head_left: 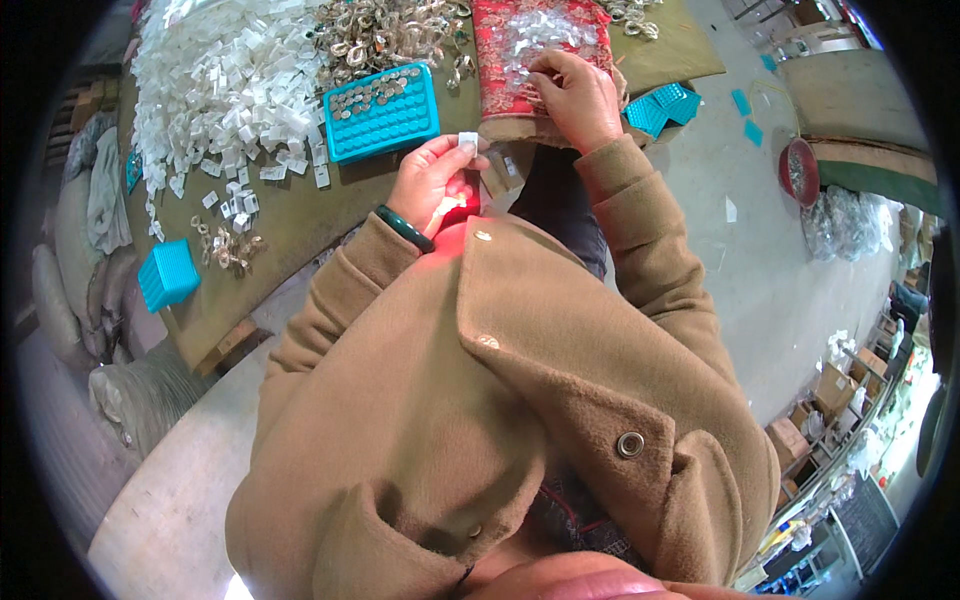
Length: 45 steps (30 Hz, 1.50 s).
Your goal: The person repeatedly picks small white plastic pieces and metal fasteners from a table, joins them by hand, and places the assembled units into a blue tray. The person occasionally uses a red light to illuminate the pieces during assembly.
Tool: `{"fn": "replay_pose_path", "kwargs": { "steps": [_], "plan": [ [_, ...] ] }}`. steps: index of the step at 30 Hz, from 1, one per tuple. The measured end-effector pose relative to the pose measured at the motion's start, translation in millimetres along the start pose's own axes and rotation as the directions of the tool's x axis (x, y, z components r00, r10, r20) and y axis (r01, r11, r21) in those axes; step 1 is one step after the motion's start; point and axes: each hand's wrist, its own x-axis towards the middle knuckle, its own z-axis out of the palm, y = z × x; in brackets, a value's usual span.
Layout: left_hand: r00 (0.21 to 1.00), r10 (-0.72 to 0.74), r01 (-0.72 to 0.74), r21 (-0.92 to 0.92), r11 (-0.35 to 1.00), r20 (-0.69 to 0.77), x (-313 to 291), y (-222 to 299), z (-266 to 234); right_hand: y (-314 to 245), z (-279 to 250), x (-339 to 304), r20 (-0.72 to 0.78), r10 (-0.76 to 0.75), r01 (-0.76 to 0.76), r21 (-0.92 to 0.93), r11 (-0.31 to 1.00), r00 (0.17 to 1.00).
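Head view — white piece (468,141) pinched in left grip (430,187).

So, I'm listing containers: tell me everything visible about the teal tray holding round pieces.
The teal tray is rectangular and looks plastic, with rows of small pockets; round metallic pieces lie in its far part. It sits face up, slightly angled, on the olive-covered table, white pieces close along its left side.
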Motion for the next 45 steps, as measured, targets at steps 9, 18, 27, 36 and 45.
{"fn": "replay_pose_path", "kwargs": {
  "steps": [9, 18, 27, 36, 45],
  "plan": [
    [1.000, -0.019, 0.019, 0.003, 1.000, 0.004, 6, 2, 4, -5, 16, -4, 0.069, -0.122, 0.133, -0.180, 0.975, 0.990],
    [0.999, -0.027, 0.027, -0.025, 0.999, 0.027, 5, -4, 1, -3, 19, -15, 0.017, -0.119, 0.120, -0.195, 0.973, 0.993],
    [0.999, 0.019, -0.019, 0.018, 1.000, 0.045, -3, -6, -3, 1, 14, -12, 0.089, -0.135, 0.149, -0.177, 0.973, 0.987],
    [0.994, 0.031, -0.017, -0.132, 0.991, 0.109, -5, 2, -7, 0, 4, -13, -0.024, -0.016, 0.020, 0.171, 0.985, 1.000],
    [0.992, -0.041, 0.062, -0.192, 0.979, 0.115, 14, 15, 7, 4, 5, -13, 0.015, 0.014, -0.012, -0.131, 0.991, 1.000]
  ]
}}
